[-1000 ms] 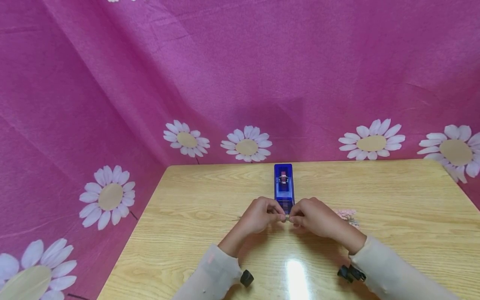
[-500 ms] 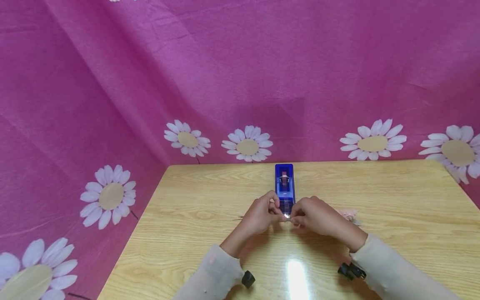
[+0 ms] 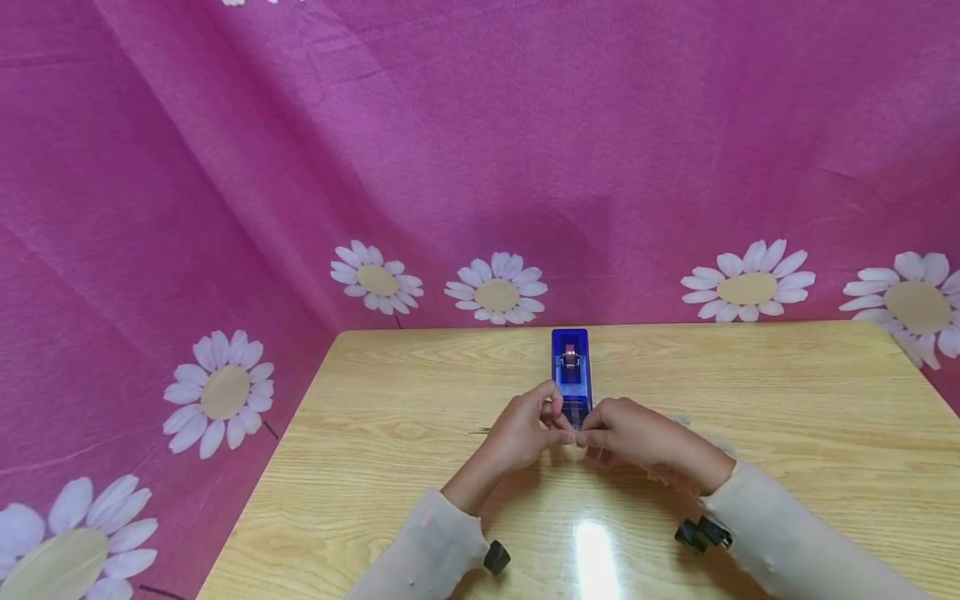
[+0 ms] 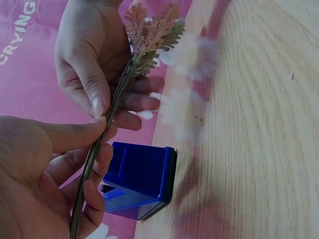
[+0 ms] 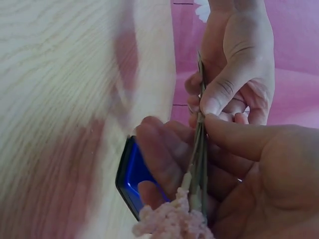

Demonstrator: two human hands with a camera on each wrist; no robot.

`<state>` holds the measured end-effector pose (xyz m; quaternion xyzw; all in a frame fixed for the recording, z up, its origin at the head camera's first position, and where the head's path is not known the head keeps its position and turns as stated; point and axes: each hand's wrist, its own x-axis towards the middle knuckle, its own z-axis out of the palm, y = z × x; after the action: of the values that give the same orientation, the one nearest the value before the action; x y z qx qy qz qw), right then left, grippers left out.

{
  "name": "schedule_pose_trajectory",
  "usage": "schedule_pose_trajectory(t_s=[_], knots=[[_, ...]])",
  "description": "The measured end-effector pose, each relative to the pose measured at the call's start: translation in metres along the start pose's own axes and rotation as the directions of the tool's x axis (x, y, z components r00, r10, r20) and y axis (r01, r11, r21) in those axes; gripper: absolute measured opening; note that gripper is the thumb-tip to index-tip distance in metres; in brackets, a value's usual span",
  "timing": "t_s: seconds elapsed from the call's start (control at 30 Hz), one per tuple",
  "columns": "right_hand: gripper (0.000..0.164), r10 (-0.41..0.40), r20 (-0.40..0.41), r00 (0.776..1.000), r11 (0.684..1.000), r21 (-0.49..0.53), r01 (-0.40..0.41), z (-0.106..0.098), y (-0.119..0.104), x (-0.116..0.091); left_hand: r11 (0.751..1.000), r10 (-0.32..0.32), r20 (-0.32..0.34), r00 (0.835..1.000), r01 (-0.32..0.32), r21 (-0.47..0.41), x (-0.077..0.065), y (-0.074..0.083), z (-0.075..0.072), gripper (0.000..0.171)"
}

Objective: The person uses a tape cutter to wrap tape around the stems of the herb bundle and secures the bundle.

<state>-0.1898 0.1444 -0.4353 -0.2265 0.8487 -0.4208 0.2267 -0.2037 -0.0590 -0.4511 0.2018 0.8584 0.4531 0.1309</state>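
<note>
A bunch of artificial flowers (image 4: 152, 30) with fluffy pink heads and some grey-green leaves lies across both hands. Its thin stems (image 4: 88, 172) are gathered together. My left hand (image 3: 521, 429) pinches the stems between thumb and fingers in the left wrist view. Close beside it, my right hand (image 3: 641, 442) pinches them nearer the heads, the two thumb tips almost touching. Just beyond the fingers stands a blue tape dispenser (image 3: 572, 375) holding a roll of tape. Whether a piece of tape is on the stems is hard to tell.
The hands work above a wooden table (image 3: 412, 375). A magenta cloth (image 3: 480, 167) with large white daisies hangs behind and to the left. Black wrist devices (image 3: 496, 557) sit at both cuffs.
The pink flower heads, seen right of the right hand before, are now mostly hidden and blurred by that hand, as if the bunch turned. A bright glint between the fingertips is gone. Both hands stay in place.
</note>
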Motion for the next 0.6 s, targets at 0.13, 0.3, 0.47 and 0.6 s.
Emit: schedule_pose_trajectory(t_s=[0.13,0.3,0.47,0.6], knots=[[0.022,0.01,-0.028,1.0,0.997,0.072,-0.008,0.002,0.003,0.0,1.0,-0.002,-0.019,1.0,0.002,0.011,0.0,0.0,0.001,0.034],[0.019,-0.016,-0.102,0.995,0.997,0.068,0.023,0.007,0.007,0.001,1.0,-0.008,-0.032,0.999,0.009,0.016,0.0,-0.001,0.0,0.032],[0.018,-0.06,-0.159,0.985,0.998,-0.044,0.053,0.012,0.009,0.0,0.999,-0.023,0.039,0.999,0.022,0.042,0.0,-0.005,-0.002,0.016],[0.018,-0.094,-0.191,0.977,0.987,-0.149,0.066,0.015,0.007,-0.002,0.995,-0.062,0.135,0.989,0.051,0.084,0.002,-0.007,-0.005,0.013]])
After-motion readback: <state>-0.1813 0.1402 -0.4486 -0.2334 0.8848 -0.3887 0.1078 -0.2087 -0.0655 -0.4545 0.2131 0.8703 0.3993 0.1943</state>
